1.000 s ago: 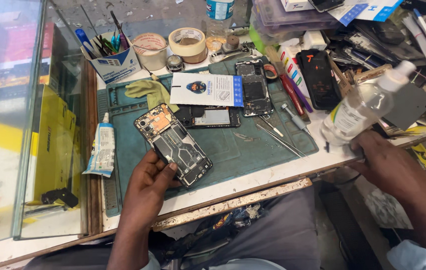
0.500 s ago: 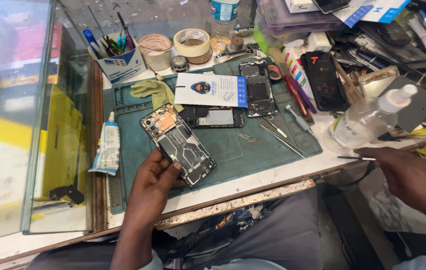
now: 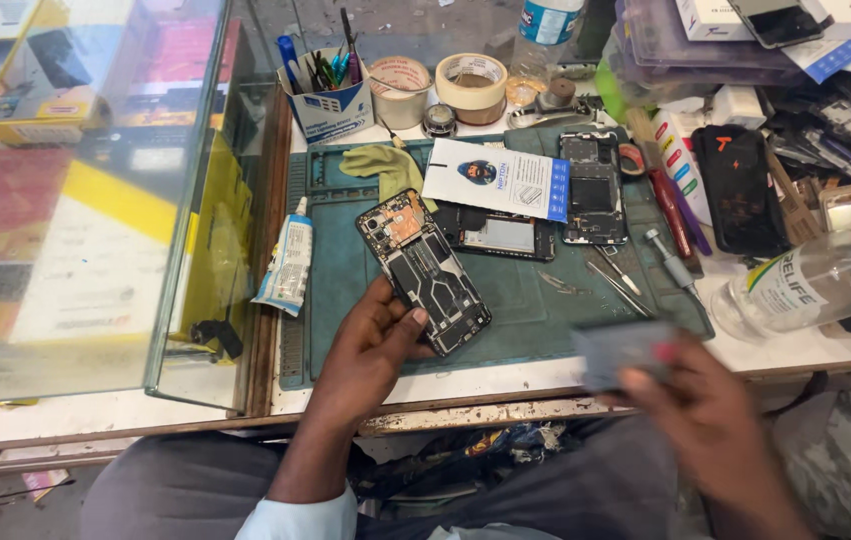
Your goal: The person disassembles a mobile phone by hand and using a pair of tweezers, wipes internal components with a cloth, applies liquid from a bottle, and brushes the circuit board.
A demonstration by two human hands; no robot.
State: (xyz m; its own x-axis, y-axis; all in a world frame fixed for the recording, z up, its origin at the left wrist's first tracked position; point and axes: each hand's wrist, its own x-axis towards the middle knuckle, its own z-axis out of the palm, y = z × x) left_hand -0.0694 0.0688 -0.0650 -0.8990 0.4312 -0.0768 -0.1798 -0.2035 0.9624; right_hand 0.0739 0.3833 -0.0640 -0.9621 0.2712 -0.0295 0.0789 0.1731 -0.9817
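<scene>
Hands at a repair bench, head view. My left hand [image 3: 370, 345] grips the lower end of an opened phone [image 3: 423, 272], thumb laid on its exposed inner face and fingers curled beneath; the phone is tilted, its camera end raised over the green mat [image 3: 515, 300]. My right hand [image 3: 705, 425] is blurred; it appears to pinch a flat grey card [image 3: 617, 352] near the bench edge, well apart from the phone, though the exact finger positions I cannot tell.

On the mat beyond the phone lie a second opened phone [image 3: 493, 234], partly covered by a white-and-blue card [image 3: 500, 180], and a third [image 3: 593, 186] to its right. Thin metal tools [image 3: 613, 280] lie just beside them. A glue tube [image 3: 287, 265] rests at the mat's left margin, near the glass case [image 3: 95, 200]. A clear bottle [image 3: 810, 285] lies on its side at right. Two tape rolls [image 3: 437, 88] and a pen box [image 3: 327, 95] stand at the back.

Risk, as I judge it: the phone is held by one end only, so a loosened grip could drop it onto the tools. The thumb presses bare internals and could smear or strain them. A sweep of the right hand could roll the bottle off the bench.
</scene>
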